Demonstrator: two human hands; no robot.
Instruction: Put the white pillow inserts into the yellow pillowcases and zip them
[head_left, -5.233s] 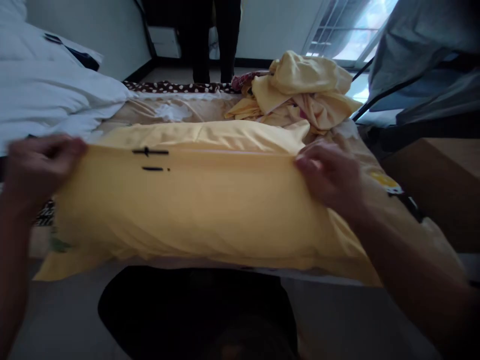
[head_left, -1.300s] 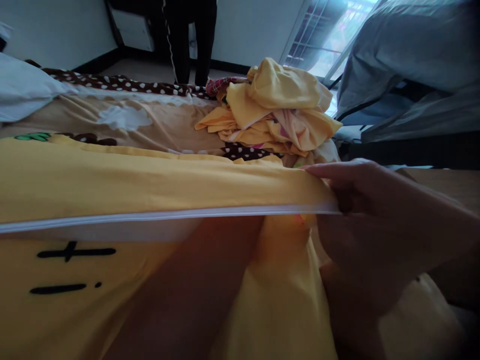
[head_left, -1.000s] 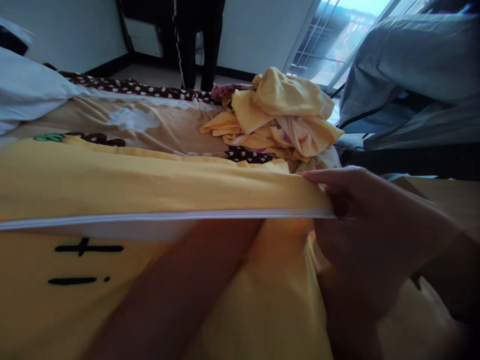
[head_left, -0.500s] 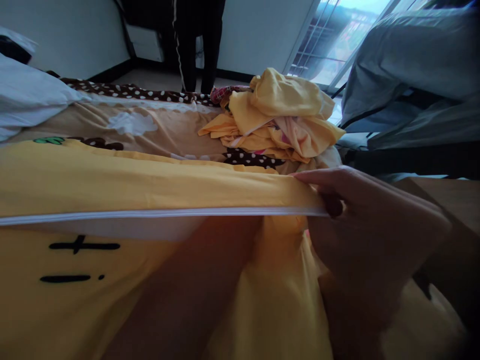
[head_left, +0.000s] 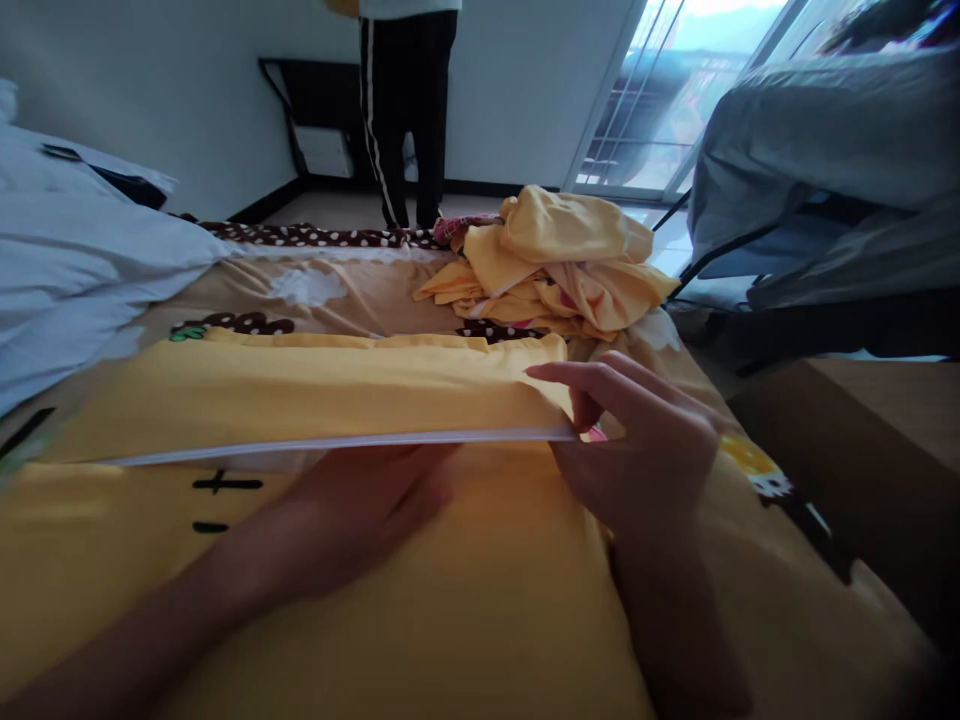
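Observation:
A large yellow cloth cover (head_left: 465,610) with black printed marks lies spread before me. Its far edge is folded over as a flap (head_left: 337,385), bordered by a white strip (head_left: 300,443). At the right end of that strip, my right hand (head_left: 637,430) pinches the flap between thumb and fingers, the index finger stretched along the top. My left hand (head_left: 375,510) is slightly blurred, its fingers stretched out to the right. It lies over the lower layer, and its fingertips reach under the white strip, where they are hidden.
A heap of crumpled yellow cloth (head_left: 570,260) sits at the bed's far right. Beneath is a brown patterned bed sheet (head_left: 390,290). White bedding (head_left: 97,240) lies at left, a cardboard box (head_left: 870,430) at right. A person in dark trousers (head_left: 412,110) stands beyond the bed.
My view has drawn back, showing more of the bed. My left hand has come into view under the white strip, where only the forearm showed before. The right hand keeps its pinch.

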